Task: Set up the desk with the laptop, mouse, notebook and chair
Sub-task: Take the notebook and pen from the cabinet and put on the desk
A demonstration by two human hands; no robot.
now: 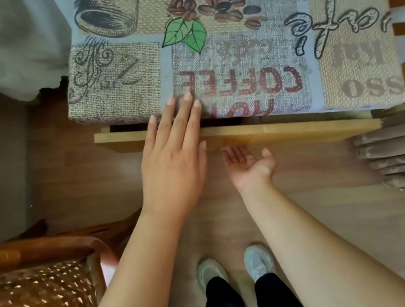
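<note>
Table [368, 125] edge is sitting right in front of you, and your left hand [172, 158] is lying flat, fingers straight, on its coffee-print cloth [232, 49]. Your right hand [250, 164] is reaching palm-up, relaxed and grasping nothing, just under the wooden edge. Chair [40, 295] is waiting at your left.

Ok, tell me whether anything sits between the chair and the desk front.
Nothing visible on the bare floor between them. The chair sits at lower left, the desk ahead. The person's own feet stand before the desk, right of the chair.
</note>
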